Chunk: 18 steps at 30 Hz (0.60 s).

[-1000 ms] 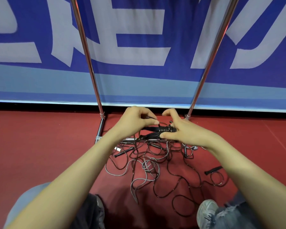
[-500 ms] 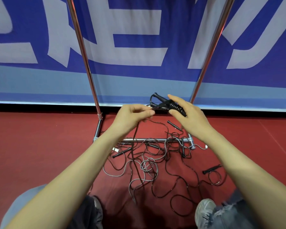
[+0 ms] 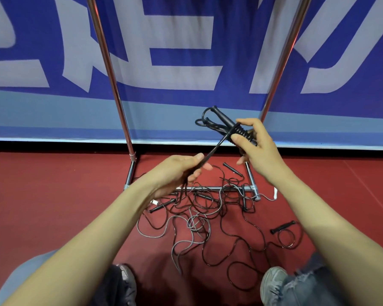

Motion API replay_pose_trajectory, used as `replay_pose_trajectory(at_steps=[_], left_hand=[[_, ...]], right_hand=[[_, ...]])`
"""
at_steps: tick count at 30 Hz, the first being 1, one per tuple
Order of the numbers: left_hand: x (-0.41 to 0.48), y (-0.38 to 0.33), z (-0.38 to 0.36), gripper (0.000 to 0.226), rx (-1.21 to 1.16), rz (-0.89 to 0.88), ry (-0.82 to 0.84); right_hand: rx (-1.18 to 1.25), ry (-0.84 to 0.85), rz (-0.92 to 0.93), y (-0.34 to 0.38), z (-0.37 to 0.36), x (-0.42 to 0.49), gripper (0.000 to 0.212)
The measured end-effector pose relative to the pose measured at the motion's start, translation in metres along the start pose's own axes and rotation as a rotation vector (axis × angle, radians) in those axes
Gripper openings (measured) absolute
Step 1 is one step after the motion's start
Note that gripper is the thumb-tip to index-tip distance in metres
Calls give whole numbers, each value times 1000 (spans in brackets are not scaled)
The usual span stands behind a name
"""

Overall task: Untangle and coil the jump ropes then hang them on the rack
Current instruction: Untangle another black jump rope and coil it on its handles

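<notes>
While the other ropes [image 3: 198,225] lie tangled, one black jump rope [image 3: 241,131] is up
Right hand [image 3: 260,151] grips its cord-wrapped handles [image 3: 223,117], left hand [image 3: 177,171] pinches the taut cord [image 3: 218,145].

Red floor [image 3: 42,195]; blue banner [image 3: 186,102], white lettering, behind.

loc: sports hall | red sport floor [image 3: 53,195] | blue banner [image 3: 186,97] w/ big white chars | chrome rack [image 3: 111,74]
</notes>
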<state>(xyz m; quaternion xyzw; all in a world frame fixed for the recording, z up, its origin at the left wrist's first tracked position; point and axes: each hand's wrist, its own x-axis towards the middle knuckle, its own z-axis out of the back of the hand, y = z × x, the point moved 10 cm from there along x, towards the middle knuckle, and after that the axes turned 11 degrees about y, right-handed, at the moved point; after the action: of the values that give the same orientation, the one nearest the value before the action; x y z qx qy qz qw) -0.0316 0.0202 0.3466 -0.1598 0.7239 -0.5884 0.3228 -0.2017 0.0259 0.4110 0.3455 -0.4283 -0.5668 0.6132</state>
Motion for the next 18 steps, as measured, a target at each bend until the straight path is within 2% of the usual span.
replay_pose_trajectory(at_steps=[4, 6, 12, 14, 16, 18], left_hand=[[-2, -9, 20, 17, -4, -117, -123], [-3, -14, 28, 14, 57, -159, -177], [-6, -24, 12, 17, 387, -184, -94], [-10, -29, 6, 15, 506, -195, -10], [-9, -27, 4, 3, 601, -138, 55], [-6, -25, 5, 9, 647, -90, 54]], right_hand=[[220, 78, 1, 6, -3, -2, 24], [324, 155, 11, 12, -9, -4, 23], [551, 590, -55, 20, -56, -25, 27], [521, 794, -160, 16, -76, -42, 28], [348, 968, -266, 3, -91, -58, 29], [164, 1041, -349, -9, -96, -66, 26]])
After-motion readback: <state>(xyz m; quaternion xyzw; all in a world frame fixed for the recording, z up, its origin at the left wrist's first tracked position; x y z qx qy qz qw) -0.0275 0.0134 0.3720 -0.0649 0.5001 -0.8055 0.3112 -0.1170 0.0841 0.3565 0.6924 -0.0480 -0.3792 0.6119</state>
